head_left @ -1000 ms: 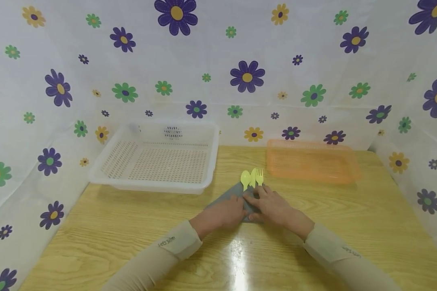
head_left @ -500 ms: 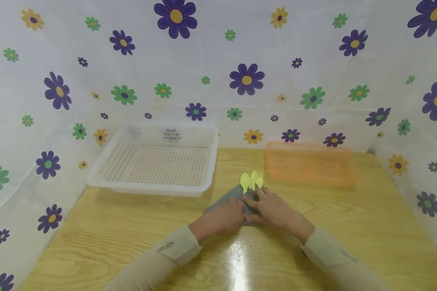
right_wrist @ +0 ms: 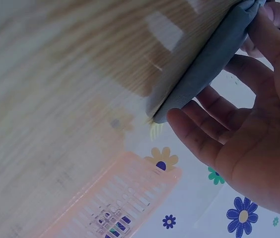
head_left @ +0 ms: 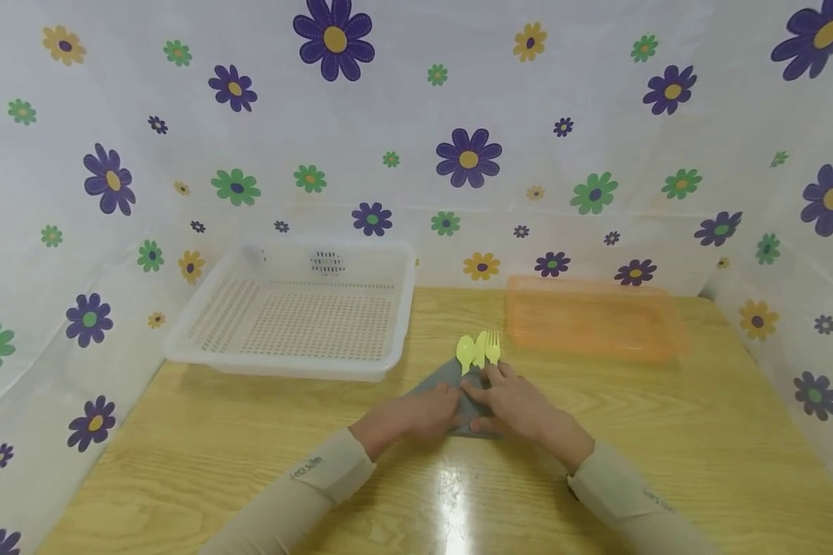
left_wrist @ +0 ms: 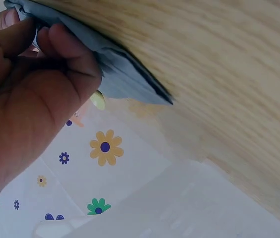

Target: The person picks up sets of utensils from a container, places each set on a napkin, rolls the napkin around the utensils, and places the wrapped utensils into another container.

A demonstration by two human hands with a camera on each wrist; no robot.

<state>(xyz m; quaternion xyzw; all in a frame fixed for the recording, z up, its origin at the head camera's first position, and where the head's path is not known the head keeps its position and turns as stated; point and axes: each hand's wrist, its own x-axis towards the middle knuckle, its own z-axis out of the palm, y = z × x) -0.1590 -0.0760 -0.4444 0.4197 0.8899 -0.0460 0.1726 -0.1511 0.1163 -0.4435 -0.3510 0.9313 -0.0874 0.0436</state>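
A folded grey cloth napkin (head_left: 441, 375) lies on the table between my hands in the head view. Out of its far end stick the heads of a light-green spoon (head_left: 466, 349), a knife (head_left: 481, 347) and a fork (head_left: 493, 348); their handles are hidden in the cloth. My left hand (head_left: 426, 412) has curled fingers and pinches the napkin's left layer, as the left wrist view shows close up. With fingers spread, my right hand (head_left: 521, 405) rests on the right side of the napkin. In the right wrist view its fingertips (right_wrist: 175, 117) touch the napkin's edge (right_wrist: 204, 67).
A white perforated basket (head_left: 284, 362) stands at the back left of the wooden table (head_left: 597, 416). At the back right is a shallow orange basket (head_left: 597, 351). A white flowered curtain (head_left: 416, 108) encloses the back and both sides.
The head view has tilted slightly, so everything sits a little lower. My left hand has shifted slightly left on the napkin; the right hand stays on it. The cutlery keeps its place.
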